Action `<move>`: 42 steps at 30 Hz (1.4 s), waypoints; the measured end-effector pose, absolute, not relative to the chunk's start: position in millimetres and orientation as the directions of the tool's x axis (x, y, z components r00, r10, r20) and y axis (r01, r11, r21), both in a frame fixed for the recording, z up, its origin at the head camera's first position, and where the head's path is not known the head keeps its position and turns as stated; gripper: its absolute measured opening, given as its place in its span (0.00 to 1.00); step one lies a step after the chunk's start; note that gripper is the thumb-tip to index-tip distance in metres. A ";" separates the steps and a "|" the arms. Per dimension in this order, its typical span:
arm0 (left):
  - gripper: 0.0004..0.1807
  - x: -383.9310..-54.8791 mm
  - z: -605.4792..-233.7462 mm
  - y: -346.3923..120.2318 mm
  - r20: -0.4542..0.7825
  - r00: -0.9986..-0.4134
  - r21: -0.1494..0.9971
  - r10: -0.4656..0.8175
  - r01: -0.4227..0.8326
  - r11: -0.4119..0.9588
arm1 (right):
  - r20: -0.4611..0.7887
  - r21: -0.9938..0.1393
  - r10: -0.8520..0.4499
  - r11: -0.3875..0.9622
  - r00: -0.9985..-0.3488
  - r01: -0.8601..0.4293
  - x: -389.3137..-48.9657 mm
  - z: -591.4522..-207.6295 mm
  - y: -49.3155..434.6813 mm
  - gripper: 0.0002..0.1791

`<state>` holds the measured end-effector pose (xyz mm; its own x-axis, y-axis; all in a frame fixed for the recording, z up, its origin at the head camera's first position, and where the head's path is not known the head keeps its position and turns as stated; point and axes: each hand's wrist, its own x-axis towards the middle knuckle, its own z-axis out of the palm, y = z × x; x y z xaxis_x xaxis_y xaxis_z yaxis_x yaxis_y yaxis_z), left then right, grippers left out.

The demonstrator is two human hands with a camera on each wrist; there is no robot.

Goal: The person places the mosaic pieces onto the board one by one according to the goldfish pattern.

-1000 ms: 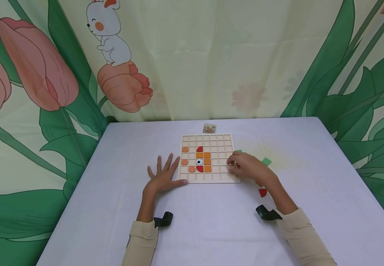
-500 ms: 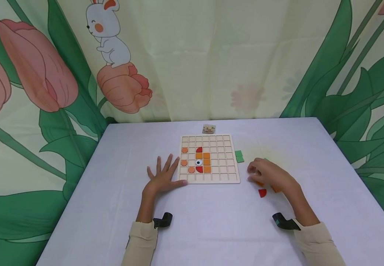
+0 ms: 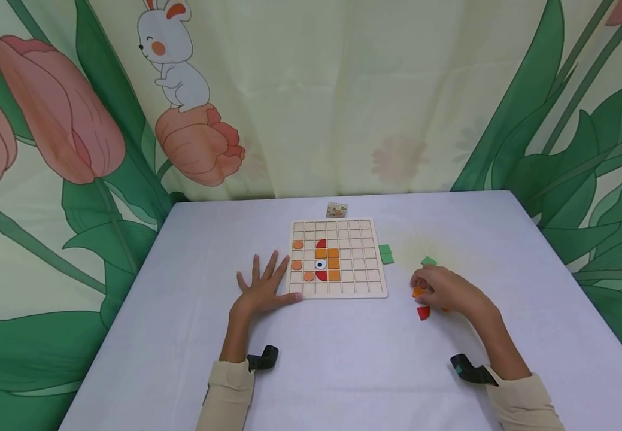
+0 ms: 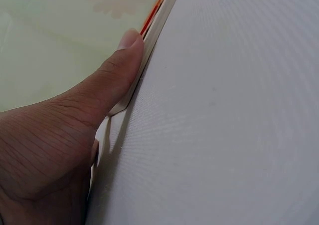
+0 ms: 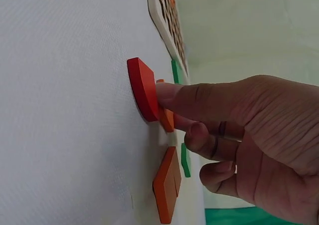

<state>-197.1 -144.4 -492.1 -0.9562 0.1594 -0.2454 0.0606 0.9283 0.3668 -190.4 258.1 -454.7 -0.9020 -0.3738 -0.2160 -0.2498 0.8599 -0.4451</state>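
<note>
In the head view a pale wooden grid board (image 3: pixel 361 287) lies mid-table, with orange squares (image 3: pixel 333 264), red quarter-rounds (image 3: pixel 321 276), orange discs (image 3: pixel 297 244) and an eye tile (image 3: pixel 321 264) set in its cells. My left hand (image 3: pixel 263 292) rests flat with fingers spread at the board's left side; its thumb (image 4: pixel 124 60) touches the near edge. Right of the board, my right hand (image 3: pixel 448 290) pinches an orange tile (image 5: pixel 167 119) between thumb and index finger, low at the table; the thumb partly hides it. A loose red quarter-round (image 5: pixel 143 90) lies just beside the thumb.
Two green tiles (image 3: pixel 386 254) lie against the board's right edge. Another green tile (image 3: pixel 428 261) sits beyond my right hand. More orange pieces (image 5: pixel 167 185) lie under that hand. A small patterned card (image 3: pixel 336 210) is behind the board. A printed curtain (image 3: pixel 311 108) hangs at the back.
My right hand has moved right and nearer, from the board's right edge to the loose pieces, uncovering the green tiles by the board. My left hand has stayed in place.
</note>
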 end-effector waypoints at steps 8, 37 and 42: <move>0.56 -195.7 -491.8 -145.1 -0.246 -0.956 0.374 0.160 0.059 0.926 | -0.195 -0.433 -0.349 0.869 -0.917 -0.239 -191.5 -457.8 256.5 0.17; 0.57 -201.9 -497.5 -148.8 -0.216 -0.963 0.364 0.158 0.071 0.929 | 0.018 -0.386 -0.512 0.788 -0.859 -0.479 -239.2 -452.6 211.2 0.11; 0.57 -198.5 -499.9 -147.2 -0.217 -0.962 0.374 0.168 0.077 0.924 | 0.017 -0.385 -0.552 0.766 -0.833 -0.516 -249.5 -456.2 194.9 0.12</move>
<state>-198.5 -147.2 -499.9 -0.9617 0.1675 -0.2168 0.0767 0.9242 0.3741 -249.5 194.9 -456.2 -0.8334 -0.5524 0.0175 -0.5156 0.7657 -0.3846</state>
